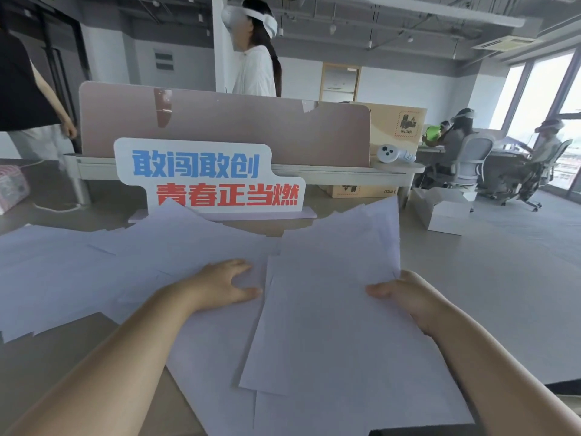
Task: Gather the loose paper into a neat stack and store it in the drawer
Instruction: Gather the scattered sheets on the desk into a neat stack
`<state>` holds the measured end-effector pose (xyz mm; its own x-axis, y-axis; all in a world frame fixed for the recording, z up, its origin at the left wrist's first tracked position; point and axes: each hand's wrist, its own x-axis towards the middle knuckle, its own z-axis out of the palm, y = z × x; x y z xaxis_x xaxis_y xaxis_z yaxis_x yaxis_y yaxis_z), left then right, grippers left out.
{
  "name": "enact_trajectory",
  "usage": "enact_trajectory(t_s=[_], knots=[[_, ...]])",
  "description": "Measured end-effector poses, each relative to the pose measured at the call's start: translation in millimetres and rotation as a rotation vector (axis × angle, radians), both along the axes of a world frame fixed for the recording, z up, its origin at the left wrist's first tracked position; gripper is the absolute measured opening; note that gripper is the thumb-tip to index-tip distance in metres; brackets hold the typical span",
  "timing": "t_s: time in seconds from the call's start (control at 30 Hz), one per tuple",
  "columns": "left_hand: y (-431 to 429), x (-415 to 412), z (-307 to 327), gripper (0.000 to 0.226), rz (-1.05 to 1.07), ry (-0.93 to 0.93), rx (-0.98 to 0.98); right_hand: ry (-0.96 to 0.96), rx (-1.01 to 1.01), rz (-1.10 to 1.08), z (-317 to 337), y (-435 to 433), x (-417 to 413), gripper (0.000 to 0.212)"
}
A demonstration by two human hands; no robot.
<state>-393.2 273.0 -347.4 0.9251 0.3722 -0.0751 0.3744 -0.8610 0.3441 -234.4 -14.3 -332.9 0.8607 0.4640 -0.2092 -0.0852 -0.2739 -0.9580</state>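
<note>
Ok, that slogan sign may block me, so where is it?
Head view, centre-left: the sign stands upright on the desk just beyond the loose paper, before the pink divider.

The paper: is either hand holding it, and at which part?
The right hand pinches the upper sheets at their right edge; the left hand lies flat, holding nothing.

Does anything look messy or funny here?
Yes. The paper sheets lie crooked across the table, overlapping at different angles instead of stacked. The left hand presses some flat; the right hand holds others.
</note>
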Motion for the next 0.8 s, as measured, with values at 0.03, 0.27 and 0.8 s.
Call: enact_trajectory(t_s=[0.03,0.27,0.8], knots=[[0.0,-0.3,-0.7,0.075,0.037,-0.008,0.041,-0.006,0.014,-0.024,-1.4,-2.2,1.1,0.020],[7.0,-5.3,-1.8,0.071,0.229,0.051,0.067,0.076,0.133,-0.176,-0.3,-30.9,-0.8,0.032],[-12.2,-4.2,4.3,0.083,0.262,0.129,0.249,0.153,0.203,-0.130,16.6,-89.7,-24.3,0.014]])
